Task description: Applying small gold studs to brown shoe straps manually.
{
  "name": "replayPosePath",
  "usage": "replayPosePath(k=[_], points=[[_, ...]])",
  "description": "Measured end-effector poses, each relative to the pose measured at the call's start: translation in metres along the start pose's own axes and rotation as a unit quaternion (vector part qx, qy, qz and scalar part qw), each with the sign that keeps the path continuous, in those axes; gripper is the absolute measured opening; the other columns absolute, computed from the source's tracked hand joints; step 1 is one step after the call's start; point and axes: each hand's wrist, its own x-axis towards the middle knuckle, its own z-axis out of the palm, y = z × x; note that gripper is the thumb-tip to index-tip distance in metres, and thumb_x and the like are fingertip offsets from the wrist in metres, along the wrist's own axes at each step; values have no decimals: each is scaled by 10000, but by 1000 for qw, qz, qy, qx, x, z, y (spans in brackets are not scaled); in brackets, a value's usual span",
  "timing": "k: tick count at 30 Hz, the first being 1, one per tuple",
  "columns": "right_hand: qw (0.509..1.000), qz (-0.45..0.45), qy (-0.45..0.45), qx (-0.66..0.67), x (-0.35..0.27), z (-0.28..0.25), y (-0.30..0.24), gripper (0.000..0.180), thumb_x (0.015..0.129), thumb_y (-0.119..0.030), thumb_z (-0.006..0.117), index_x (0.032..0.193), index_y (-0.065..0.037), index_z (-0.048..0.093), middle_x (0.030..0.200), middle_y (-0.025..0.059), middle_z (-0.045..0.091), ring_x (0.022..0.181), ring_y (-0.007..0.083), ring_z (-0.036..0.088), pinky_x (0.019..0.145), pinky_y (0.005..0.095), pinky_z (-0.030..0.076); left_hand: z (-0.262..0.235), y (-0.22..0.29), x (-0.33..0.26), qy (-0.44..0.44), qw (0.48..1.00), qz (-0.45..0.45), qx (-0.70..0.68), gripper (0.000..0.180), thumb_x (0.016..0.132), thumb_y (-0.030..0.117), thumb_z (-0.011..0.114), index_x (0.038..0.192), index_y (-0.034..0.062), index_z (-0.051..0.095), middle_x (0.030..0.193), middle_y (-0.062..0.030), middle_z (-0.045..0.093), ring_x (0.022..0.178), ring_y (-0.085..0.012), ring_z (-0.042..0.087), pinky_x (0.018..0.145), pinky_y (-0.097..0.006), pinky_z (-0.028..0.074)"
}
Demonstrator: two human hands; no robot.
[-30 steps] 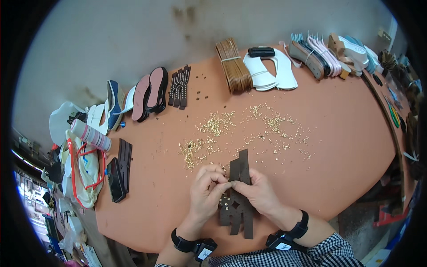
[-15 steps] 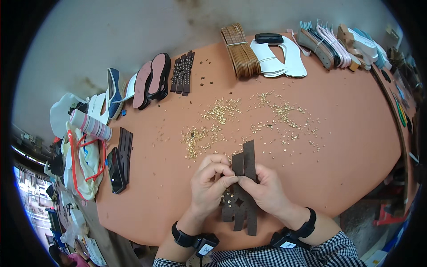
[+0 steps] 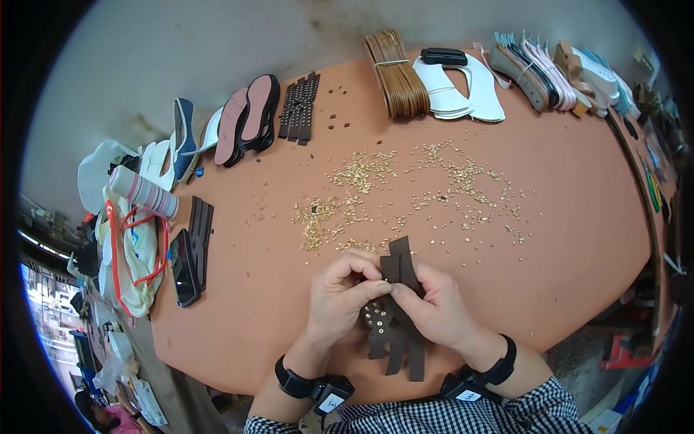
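Note:
Dark brown strips of a leather-like strap piece (image 3: 406, 327) hang between my two hands, above the near part of the table. My right hand (image 3: 432, 300) is closed on the strips, its thumb pressed against their front. Fingertips of my left hand (image 3: 347, 293) are pinched together at the left edge of the strap, right beside my right thumb. A tiny gold stud (image 3: 387, 281) shows at that pinch. Below it, several gold studs (image 3: 377, 317) are set in the strap's lower left part. The strips' back side and my right fingers behind them are hidden.
Loose gold studs (image 3: 361, 172) lie scattered across the table (image 3: 578, 239). Studded dark straps (image 3: 298, 108), pink-topped soles (image 3: 259, 112), a brown bundle (image 3: 396, 79) and white cut pieces (image 3: 483, 98) line the back. A phone (image 3: 185, 271) and a striped cup (image 3: 144, 192) stand left.
My hands have tilted the strap piece, and its upper strips have come closer together, overlapping. More of the set studs shows below my left hand. The view has shifted slightly.

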Motion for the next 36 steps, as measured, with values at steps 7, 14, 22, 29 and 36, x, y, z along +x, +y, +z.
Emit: replayPosePath(k=[7,14,22,29,36], points=[[991,-8,7,-132,0,-2,1,148,813,-44,508,944,-4,564,707,48,580,623,120,556,572,264,453,0,2,1,15,994,-102,-32,182,721,-82,627,861,19,570,831,-23,564,771,-87,544,692,-217,472],[995,8,26,-97,-3,-1,4,118,811,-54,533,904,2,581,694,35,573,620,62,521,552,233,443,-9,-9,-1,-8,998,-51,40,126,729,-60,633,833,0,594,868,-49,574,795,-118,552,726,-253,457],[994,12,58,-96,0,3,-4,132,817,-74,555,925,-4,586,704,39,592,636,71,549,560,243,455,-2,-1,2,27,995,-94,-26,85,752,15,648,779,28,569,736,16,569,672,-50,521,612,-193,429],[993,-2,17,-115,-1,-2,3,154,824,-67,553,964,-9,582,730,38,600,659,74,555,582,241,461,-8,-5,1,20,993,-116,-7,95,746,28,660,764,32,566,719,21,573,670,-48,522,605,-187,430],[999,11,1,-45,-1,-1,10,178,828,-76,552,990,-8,578,718,41,592,649,53,529,573,235,456,-9,-4,0,31,987,-153,-38,100,735,15,662,751,34,566,697,16,574,634,-55,518,578,-192,427]])
